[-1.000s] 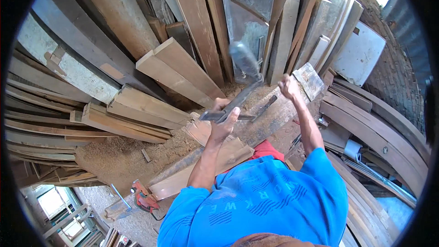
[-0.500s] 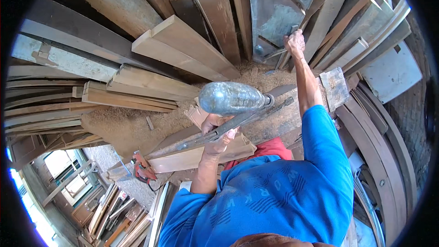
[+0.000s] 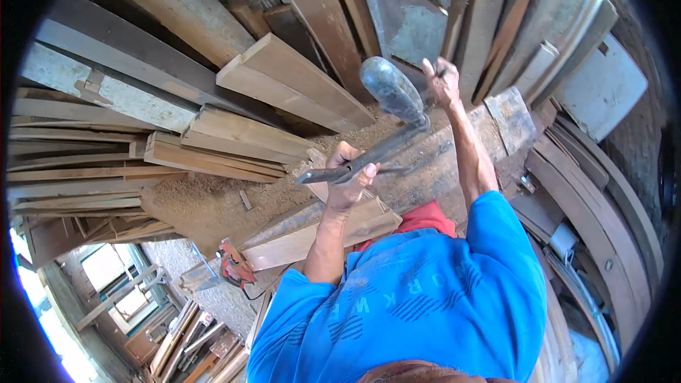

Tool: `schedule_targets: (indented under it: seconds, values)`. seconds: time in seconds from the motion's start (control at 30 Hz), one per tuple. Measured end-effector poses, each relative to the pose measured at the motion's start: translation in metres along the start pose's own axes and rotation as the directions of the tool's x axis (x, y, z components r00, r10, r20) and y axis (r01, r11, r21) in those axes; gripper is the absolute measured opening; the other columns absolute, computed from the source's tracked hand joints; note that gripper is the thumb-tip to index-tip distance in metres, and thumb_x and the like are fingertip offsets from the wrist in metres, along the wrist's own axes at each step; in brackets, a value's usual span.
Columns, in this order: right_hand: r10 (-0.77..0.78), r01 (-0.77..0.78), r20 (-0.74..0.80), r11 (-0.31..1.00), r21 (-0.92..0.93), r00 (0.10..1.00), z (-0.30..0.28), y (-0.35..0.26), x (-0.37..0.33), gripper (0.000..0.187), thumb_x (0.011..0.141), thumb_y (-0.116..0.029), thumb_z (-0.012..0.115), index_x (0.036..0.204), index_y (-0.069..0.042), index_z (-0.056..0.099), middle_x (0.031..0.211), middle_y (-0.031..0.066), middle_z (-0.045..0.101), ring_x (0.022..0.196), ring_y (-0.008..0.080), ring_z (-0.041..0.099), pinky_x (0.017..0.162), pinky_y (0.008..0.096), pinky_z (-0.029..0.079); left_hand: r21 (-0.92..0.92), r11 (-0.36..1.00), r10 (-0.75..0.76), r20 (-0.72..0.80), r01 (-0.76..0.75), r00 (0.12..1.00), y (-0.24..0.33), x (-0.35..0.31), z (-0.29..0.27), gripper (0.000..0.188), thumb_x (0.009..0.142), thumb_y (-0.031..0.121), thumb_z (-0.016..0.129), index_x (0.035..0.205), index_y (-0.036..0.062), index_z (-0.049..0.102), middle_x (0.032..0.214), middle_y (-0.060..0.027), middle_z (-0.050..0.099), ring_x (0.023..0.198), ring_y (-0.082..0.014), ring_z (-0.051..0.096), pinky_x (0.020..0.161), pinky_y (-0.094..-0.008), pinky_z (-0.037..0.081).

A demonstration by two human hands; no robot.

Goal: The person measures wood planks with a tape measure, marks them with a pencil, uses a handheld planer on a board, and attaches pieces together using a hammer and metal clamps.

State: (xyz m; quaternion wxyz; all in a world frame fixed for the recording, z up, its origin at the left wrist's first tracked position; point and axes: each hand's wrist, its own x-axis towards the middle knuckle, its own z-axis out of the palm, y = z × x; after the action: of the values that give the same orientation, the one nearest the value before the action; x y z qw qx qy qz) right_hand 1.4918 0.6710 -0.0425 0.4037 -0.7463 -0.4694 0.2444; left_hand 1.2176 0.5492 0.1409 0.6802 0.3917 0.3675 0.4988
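Observation:
My left hand [image 3: 349, 181] is closed around the dark bar of a metal tool [image 3: 386, 147]. One end of the bar juts out flat to the left of my fingers. At its far right end the tool bends into a grey, worn, bulb-shaped handle [image 3: 394, 89] that rises toward me. My right hand [image 3: 443, 84] is raised just right of the bulb, apart from it. Its fingers are curled, with a small dark thing partly showing between them; its kind is hidden. A long dusty plank [image 3: 454, 159] lies below both hands.
Boards [image 3: 298, 85] lean in a thick row ahead and to the left. Sawdust [image 3: 206, 206] covers the ground at left, where a red power tool [image 3: 235, 264] stands. A red cloth [image 3: 429, 220] lies by my body. Curved wooden pieces [image 3: 596, 206] are stacked at right.
The tool has turned, its bulb swinging away from me and to the right. My right hand has come back toward me and left, away from the grey panel. My view has shifted slightly.

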Motion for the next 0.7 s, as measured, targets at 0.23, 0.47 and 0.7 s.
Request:
schedule_targets:
  seconds: [0.23,0.47,0.7]
  values:
    - [-0.124,0.179,-0.366,0.976,0.12,0.922,-0.146,-0.111,-0.011,0.049,0.091,-0.039,0.072,0.065,-0.001,0.053,0.056,0.0072,0.047,0.057,0.0171,0.043,0.056,0.0362,0.041,0.001,1.0,0.022,0.209,-0.022,0.978,-0.004,-0.036,-0.011,0.034,0.085,0.006,0.076,0.088,0.0117,0.042,0.072,-0.0048,0.058,0.063,-0.0106,0.052,0.058,-0.027,0.045]
    - [-0.116,0.286,-0.705,0.95,0.128,0.7,-0.292,-0.252,-0.128,0.028,0.091,-0.026,0.072,0.077,-0.004,0.061,0.06,0.0014,0.057,0.055,0.012,0.052,0.052,0.0331,0.043,0.001,0.995,0.093,0.432,-0.103,0.897,-0.005,-0.069,-0.021,0.026,0.087,0.002,0.073,0.096,0.0093,0.05,0.088,-0.0056,0.064,0.074,-0.008,0.056,0.065,-0.0231,0.046]
    - [-0.248,0.417,-0.886,0.906,-0.07,0.392,-0.333,-0.305,-0.205,0.039,0.084,-0.039,0.078,0.07,-0.003,0.068,0.06,0.0084,0.065,0.052,0.0167,0.059,0.052,0.0355,0.048,-0.005,0.998,0.045,0.651,-0.055,0.757,0.002,-0.07,-0.036,0.024,0.088,0.005,0.072,0.096,0.0106,0.05,0.078,-0.0019,0.056,0.07,-0.0147,0.053,0.074,-0.0337,0.047]
